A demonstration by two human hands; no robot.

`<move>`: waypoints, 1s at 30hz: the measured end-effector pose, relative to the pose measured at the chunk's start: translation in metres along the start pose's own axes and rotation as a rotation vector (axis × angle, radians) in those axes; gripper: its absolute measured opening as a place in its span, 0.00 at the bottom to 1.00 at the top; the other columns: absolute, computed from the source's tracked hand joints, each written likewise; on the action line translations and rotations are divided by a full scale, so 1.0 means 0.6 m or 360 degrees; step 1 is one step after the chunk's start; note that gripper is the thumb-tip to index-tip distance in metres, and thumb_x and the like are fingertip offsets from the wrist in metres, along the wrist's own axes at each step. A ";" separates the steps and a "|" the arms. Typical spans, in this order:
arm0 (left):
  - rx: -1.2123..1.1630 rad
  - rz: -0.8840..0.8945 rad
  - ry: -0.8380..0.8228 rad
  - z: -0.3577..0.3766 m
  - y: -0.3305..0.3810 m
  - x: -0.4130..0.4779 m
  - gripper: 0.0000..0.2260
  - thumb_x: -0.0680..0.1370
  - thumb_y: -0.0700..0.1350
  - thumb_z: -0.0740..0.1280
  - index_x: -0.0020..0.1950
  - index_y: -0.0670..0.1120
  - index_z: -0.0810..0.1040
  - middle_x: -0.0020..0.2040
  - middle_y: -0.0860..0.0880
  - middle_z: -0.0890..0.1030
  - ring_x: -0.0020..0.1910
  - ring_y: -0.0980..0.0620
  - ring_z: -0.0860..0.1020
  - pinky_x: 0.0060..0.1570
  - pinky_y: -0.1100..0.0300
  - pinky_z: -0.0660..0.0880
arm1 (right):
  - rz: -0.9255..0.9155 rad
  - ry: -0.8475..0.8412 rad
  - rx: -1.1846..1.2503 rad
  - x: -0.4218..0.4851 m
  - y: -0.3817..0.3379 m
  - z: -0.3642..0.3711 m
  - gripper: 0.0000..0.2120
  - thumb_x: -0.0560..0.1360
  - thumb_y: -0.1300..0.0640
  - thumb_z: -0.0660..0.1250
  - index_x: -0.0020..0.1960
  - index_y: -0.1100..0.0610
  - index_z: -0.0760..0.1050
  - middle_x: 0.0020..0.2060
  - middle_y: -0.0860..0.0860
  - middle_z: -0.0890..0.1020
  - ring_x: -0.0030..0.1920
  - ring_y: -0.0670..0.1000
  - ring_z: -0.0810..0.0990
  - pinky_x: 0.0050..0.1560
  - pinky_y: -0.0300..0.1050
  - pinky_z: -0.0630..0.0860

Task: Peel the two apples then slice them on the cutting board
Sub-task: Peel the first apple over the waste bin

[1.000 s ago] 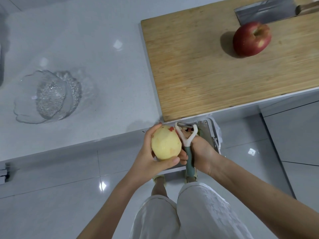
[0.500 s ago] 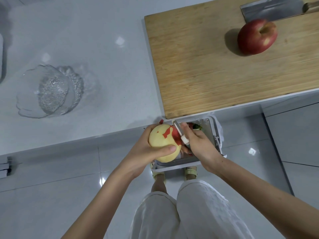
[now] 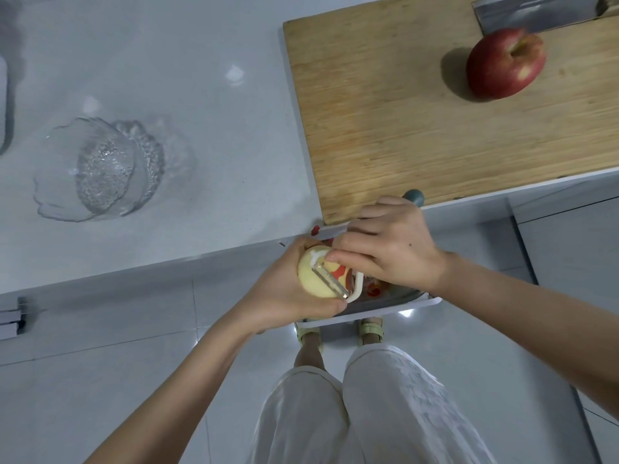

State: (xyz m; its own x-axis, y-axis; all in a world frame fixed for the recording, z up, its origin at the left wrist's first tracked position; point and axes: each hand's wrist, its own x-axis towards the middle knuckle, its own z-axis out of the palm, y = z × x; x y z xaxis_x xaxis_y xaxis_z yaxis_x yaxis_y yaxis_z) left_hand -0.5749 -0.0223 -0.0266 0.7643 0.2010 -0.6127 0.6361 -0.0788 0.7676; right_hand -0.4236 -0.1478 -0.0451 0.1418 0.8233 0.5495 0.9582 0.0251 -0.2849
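Observation:
My left hand (image 3: 288, 293) cups a mostly peeled pale yellow apple (image 3: 313, 277) in front of the counter edge, a few red skin patches left on its right side. My right hand (image 3: 388, 249) grips a white peeler (image 3: 338, 286) with a grey-green handle end, its blade lying across the apple. A whole red apple (image 3: 504, 63) rests on the wooden cutting board (image 3: 402, 112) at the upper right. A cleaver (image 3: 532, 11) lies at the board's far edge.
A clear glass bowl (image 3: 100, 169) stands on the white counter (image 3: 167, 78) at left. A small bin (image 3: 395, 303) holding red peel sits on the floor under my hands. My legs and feet are below, on glossy tiles.
My right hand turned over, so the peeler's handle now points away and its blade lies on the apple's near side. The left hand rotated the apple, exposing the remaining red skin.

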 end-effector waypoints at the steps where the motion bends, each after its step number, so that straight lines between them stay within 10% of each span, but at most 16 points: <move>1: -0.0008 -0.0002 0.0003 -0.004 -0.003 -0.002 0.33 0.53 0.55 0.77 0.56 0.59 0.70 0.50 0.57 0.78 0.50 0.57 0.78 0.49 0.52 0.80 | 0.0042 -0.0012 0.0014 -0.005 0.008 -0.001 0.14 0.75 0.48 0.67 0.35 0.53 0.80 0.25 0.47 0.75 0.28 0.49 0.71 0.33 0.40 0.61; 10: 0.0175 0.0108 0.0103 -0.023 -0.015 -0.013 0.33 0.62 0.44 0.81 0.58 0.61 0.66 0.55 0.63 0.72 0.53 0.67 0.72 0.46 0.72 0.73 | 0.0626 -0.0060 0.0166 -0.042 0.022 -0.003 0.17 0.76 0.46 0.64 0.34 0.54 0.79 0.23 0.46 0.75 0.25 0.46 0.73 0.28 0.39 0.66; 25: 0.0069 0.0447 0.0486 -0.004 -0.022 -0.016 0.38 0.57 0.42 0.83 0.57 0.59 0.65 0.52 0.74 0.70 0.54 0.70 0.71 0.48 0.75 0.70 | 0.1070 -0.0222 0.0320 -0.056 -0.003 0.018 0.16 0.75 0.43 0.60 0.33 0.49 0.75 0.23 0.44 0.72 0.29 0.47 0.72 0.29 0.39 0.65; 30: 0.0027 0.0580 0.0590 -0.004 -0.012 -0.003 0.39 0.57 0.41 0.83 0.58 0.58 0.64 0.56 0.69 0.69 0.56 0.69 0.70 0.49 0.74 0.70 | 0.1715 -0.0443 0.0615 -0.057 -0.015 0.023 0.17 0.76 0.43 0.59 0.29 0.44 0.70 0.23 0.44 0.71 0.28 0.46 0.70 0.33 0.36 0.65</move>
State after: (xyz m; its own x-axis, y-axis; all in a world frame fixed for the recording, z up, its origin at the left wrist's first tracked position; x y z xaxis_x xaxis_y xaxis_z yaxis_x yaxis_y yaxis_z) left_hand -0.5814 -0.0198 -0.0306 0.8496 0.4897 -0.1959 0.3393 -0.2233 0.9138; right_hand -0.4405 -0.1681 -0.0722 0.7273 0.6186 -0.2972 0.2310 -0.6285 -0.7427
